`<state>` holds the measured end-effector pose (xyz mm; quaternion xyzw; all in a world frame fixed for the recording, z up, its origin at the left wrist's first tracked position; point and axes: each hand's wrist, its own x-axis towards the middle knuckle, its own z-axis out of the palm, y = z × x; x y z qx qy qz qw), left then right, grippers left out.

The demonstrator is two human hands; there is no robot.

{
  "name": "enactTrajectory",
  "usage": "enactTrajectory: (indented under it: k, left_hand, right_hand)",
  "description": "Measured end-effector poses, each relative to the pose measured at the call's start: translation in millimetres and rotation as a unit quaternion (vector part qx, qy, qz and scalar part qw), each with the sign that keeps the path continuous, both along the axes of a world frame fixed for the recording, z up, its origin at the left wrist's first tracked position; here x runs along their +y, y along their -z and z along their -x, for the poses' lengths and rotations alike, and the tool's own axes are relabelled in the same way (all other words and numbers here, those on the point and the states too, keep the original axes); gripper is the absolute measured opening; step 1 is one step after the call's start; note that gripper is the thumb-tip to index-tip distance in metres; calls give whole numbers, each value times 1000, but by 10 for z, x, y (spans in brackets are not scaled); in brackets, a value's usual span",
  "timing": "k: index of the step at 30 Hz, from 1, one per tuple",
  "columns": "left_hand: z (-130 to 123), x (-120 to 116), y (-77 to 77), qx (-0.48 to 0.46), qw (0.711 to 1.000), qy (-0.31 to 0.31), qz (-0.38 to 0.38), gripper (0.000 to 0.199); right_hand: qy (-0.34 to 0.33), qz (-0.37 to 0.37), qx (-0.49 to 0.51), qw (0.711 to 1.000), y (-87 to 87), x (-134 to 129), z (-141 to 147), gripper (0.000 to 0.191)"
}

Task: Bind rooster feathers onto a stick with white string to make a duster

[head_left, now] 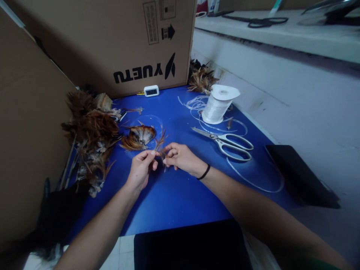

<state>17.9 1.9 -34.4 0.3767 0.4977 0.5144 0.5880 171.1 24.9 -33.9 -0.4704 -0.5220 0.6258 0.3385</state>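
Note:
Over the middle of the blue table (157, 202), my left hand (141, 168) pinches the stem of a thin brown feather (161, 139) between thumb and finger. Close beside it, my right hand (180, 157), with a black band at the wrist, has its fingers curled round small wispy brown feather bits (165, 154). The two hands almost touch. Just beyond my left hand lies a fanned bunch of brown and black feathers (138, 137) on a clear round piece. A large pile of brown feathers (95, 131) sits at the left.
Silver scissors (225, 142) lie right of my hands, below a white ribbon spool (219, 104) with loose ribbon. A dark flat device (300, 176) is at the right edge. Behind stand a small white digital display (151, 91), a cardboard box (126, 41) and more feathers (203, 78).

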Motion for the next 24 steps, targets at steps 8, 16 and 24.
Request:
enactTrajectory:
  k: [8, 16, 24]
  left_hand:
    - [5, -18, 14, -10, 999, 48, 14, 24]
    - [-9, -22, 5, -14, 998, 55, 9, 25]
    - [-8, -24, 0, -22, 999, 45, 4, 23]
  right_hand:
    - [-29, 54, 43, 997, -51, -32, 19, 12]
    - [-20, 65, 49, 996, -59, -48, 38, 15]
    - [-23, 90, 126, 988, 16, -60, 66, 23]
